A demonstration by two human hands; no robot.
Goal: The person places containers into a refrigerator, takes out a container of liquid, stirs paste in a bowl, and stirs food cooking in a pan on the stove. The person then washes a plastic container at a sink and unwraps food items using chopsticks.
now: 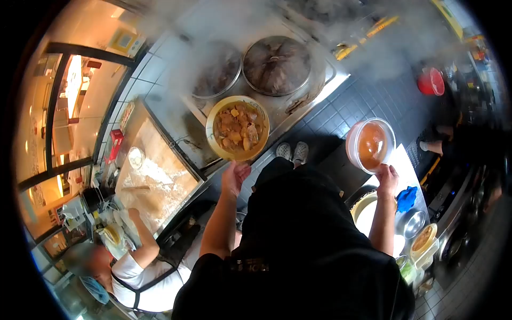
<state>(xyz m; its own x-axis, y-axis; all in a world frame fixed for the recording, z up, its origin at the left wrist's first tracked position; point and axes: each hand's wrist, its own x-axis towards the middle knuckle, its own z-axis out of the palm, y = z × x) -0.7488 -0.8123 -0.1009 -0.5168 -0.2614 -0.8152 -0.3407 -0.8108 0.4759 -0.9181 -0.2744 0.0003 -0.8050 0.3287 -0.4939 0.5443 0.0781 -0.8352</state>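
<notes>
My left hand (234, 177) grips the near rim of a yellow bowl (213, 144) and holds it beside the stove. Brown chunks of food (234, 127) in sauce or broth fill the bowl. Out to the right, my right hand (386, 178) is closed on the near edge of a clear plastic tub (392, 140). Orange-brown liquid (372, 145) lies in the tub, with light glaring off its surface. Past the bowl stand two large round pots (277, 92) with dark contents, the left one partly veiled by steam. My fingers under both rims are partly hidden.
A floured work board (154, 176) lies at left, where a co-worker in a white shirt (149, 288) reaches over it. A red bucket (431, 81) stands on the tiled floor. At right, a counter holds a blue cloth (407, 199) and a metal bowl (413, 223). Steam blurs the top.
</notes>
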